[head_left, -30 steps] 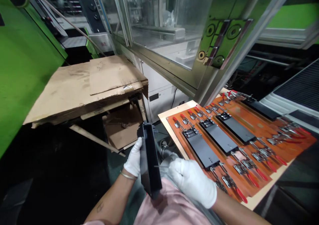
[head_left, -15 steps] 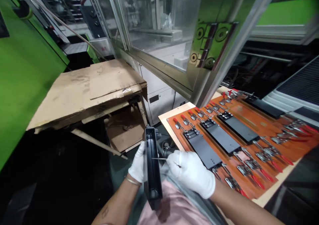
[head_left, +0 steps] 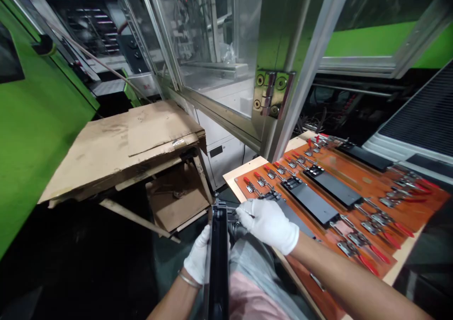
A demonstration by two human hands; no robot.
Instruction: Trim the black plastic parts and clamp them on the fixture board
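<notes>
My left hand (head_left: 198,256), in a white glove, is wrapped around the side of a long, black, open-topped plastic housing (head_left: 218,268). The housing points away from me above my lap. My right hand (head_left: 267,225), also gloved in white, is pinched beside the housing's far right corner. Its fingers are on a thin metal tool whose kind I cannot make out; only a small part shows by that corner. Whether the tool touches the plastic is not clear.
To the right, an orange fixture board (head_left: 329,164) carries several dark panels (head_left: 309,201) under red-handled toggle clamps (head_left: 368,261). A cardboard-covered table (head_left: 123,140) stands at the left. Ahead is a metal-framed clear machine door (head_left: 212,74); a green machine (head_left: 31,122) is on the far left.
My right hand with the thin tool has moved from over the middle of the housing to its far right corner. The housing sits lower in view, and the camera has shifted.
</notes>
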